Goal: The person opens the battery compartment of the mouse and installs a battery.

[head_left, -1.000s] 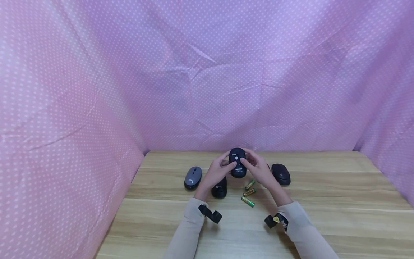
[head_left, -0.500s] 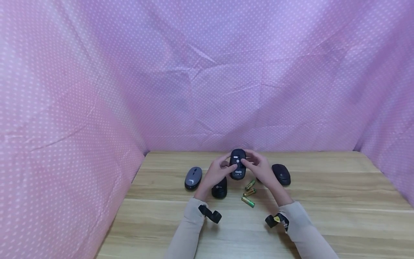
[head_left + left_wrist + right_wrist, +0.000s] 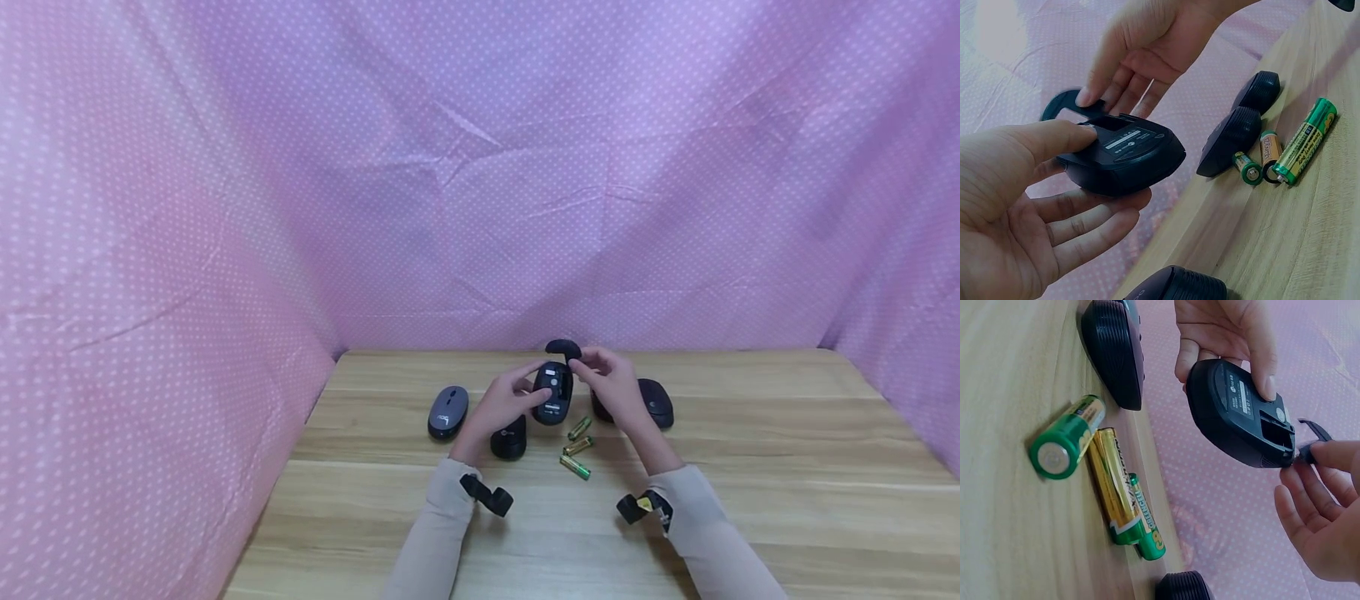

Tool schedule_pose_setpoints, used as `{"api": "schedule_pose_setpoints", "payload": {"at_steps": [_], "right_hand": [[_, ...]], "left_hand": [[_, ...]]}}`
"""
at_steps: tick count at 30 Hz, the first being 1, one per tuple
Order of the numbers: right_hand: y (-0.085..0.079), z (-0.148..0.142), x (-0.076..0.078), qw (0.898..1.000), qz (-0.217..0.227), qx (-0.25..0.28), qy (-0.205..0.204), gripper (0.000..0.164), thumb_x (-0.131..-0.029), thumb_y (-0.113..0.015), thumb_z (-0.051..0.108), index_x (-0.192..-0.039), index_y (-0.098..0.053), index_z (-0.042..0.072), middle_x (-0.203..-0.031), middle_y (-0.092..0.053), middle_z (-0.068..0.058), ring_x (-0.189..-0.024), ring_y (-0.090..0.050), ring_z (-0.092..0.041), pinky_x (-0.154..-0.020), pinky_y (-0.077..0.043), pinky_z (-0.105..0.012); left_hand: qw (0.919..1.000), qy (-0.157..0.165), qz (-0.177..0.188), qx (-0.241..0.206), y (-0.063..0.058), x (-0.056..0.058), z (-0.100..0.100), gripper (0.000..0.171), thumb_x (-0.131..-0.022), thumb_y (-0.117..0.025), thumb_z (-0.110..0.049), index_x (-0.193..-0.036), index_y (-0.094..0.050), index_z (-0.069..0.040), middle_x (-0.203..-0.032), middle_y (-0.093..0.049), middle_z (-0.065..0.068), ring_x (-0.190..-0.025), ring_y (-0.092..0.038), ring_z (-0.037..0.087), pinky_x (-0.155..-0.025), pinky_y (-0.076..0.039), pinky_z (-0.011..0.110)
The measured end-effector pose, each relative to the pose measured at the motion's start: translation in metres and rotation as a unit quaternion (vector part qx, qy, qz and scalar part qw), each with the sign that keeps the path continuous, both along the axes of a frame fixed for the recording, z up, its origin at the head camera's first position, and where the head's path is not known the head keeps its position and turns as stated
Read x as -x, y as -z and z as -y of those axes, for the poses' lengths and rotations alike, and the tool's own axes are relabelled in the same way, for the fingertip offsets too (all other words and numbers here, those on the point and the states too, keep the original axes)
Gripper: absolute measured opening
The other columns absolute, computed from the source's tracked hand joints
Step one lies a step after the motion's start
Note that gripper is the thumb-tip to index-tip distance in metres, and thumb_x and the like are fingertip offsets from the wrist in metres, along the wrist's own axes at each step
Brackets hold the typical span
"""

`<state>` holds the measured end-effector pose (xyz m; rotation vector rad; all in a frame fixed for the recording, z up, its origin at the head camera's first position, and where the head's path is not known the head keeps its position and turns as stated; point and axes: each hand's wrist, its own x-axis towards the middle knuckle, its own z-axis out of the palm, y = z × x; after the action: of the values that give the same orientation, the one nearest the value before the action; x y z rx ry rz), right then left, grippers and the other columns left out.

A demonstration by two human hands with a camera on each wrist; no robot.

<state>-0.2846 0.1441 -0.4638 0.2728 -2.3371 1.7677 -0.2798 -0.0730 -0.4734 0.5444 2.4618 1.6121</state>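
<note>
My left hand (image 3: 501, 406) holds a black computer mouse (image 3: 553, 410) with its underside up, thumb on the label side and fingers beneath. An uncovered battery slot (image 3: 1277, 432) shows in the right wrist view. My right hand (image 3: 617, 392) pinches the mouse's dark battery cover (image 3: 562, 347) between thumb and fingers, lifted off at the far end of the mouse. In the left wrist view the cover (image 3: 1063, 103) is a curved piece close to the mouse's edge. Three green-and-gold batteries lie on the table below the hands; the nearest battery (image 3: 575, 467) points slantwise.
A grey mouse (image 3: 448, 412) lies at the left, and a black mouse (image 3: 509, 442) sits by my left wrist. Right of the batteries are another black mouse (image 3: 658, 404) and a dark mouse (image 3: 602, 407) partly hidden by my right hand. Pink dotted cloth (image 3: 480, 208) hangs behind the wooden table (image 3: 750, 467).
Both hands were on the mouse. Now the battery cover is off, drawn up and away in my right hand, and the slot shows. The mouse has dropped slightly in the left hand.
</note>
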Motion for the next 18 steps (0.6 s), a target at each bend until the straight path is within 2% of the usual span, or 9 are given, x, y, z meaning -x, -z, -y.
{"api": "schedule_pose_setpoints", "payload": {"at_steps": [3, 6, 12, 15, 18], "right_hand": [[-0.001, -0.001, 0.002, 1.000, 0.007, 0.027, 0.010, 0.026, -0.095, -0.073, 0.015, -0.110, -0.070, -0.006, -0.095, -0.074, -0.004, -0.080, -0.066, 0.001, -0.076, -0.060, -0.023], [-0.003, -0.003, 0.003, 1.000, 0.013, 0.023, 0.009, 0.027, -0.095, -0.073, 0.014, -0.111, -0.069, -0.007, -0.091, -0.075, -0.001, -0.078, -0.066, 0.001, -0.074, -0.060, -0.022], [-0.001, -0.008, 0.002, 0.998, 0.045, -0.018, -0.026, 0.026, -0.094, -0.073, 0.010, -0.112, -0.070, -0.008, -0.097, -0.075, -0.018, -0.076, -0.067, -0.002, -0.069, -0.058, -0.022], [0.002, -0.011, 0.002, 0.996, 0.054, -0.052, -0.054, 0.026, -0.095, -0.072, 0.010, -0.113, -0.070, -0.007, -0.100, -0.076, -0.022, -0.078, -0.069, -0.007, -0.069, -0.057, -0.022], [0.003, -0.012, 0.002, 0.993, 0.049, -0.082, -0.075, 0.024, -0.094, -0.073, 0.010, -0.112, -0.071, -0.006, -0.098, -0.076, -0.020, -0.080, -0.070, -0.011, -0.070, -0.055, -0.020]], "left_hand": [[0.9999, -0.012, -0.004, 0.000, -0.003, -0.001, 0.003, 0.056, -0.099, -0.067, -0.030, -0.152, -0.050, -0.019, -0.120, -0.070, 0.017, -0.095, -0.069, 0.019, -0.078, -0.060, 0.032], [0.9994, -0.022, -0.006, -0.026, -0.006, 0.000, 0.007, 0.056, -0.099, -0.067, -0.027, -0.152, -0.050, -0.022, -0.118, -0.070, 0.019, -0.088, -0.070, 0.019, -0.077, -0.062, 0.037], [0.9939, -0.034, -0.003, -0.105, -0.008, 0.003, 0.016, 0.058, -0.101, -0.066, -0.020, -0.154, -0.046, -0.018, -0.115, -0.070, 0.027, -0.076, -0.070, 0.015, -0.082, -0.062, 0.054], [0.9885, -0.040, 0.022, -0.144, -0.009, 0.003, 0.019, 0.058, -0.101, -0.066, -0.020, -0.155, -0.045, -0.021, -0.118, -0.068, 0.028, -0.077, -0.071, 0.016, -0.087, -0.058, 0.061], [0.9846, -0.050, 0.041, -0.163, -0.009, 0.003, 0.021, 0.058, -0.101, -0.066, -0.022, -0.155, -0.045, -0.027, -0.121, -0.067, 0.026, -0.080, -0.071, 0.017, -0.091, -0.057, 0.061]]}}
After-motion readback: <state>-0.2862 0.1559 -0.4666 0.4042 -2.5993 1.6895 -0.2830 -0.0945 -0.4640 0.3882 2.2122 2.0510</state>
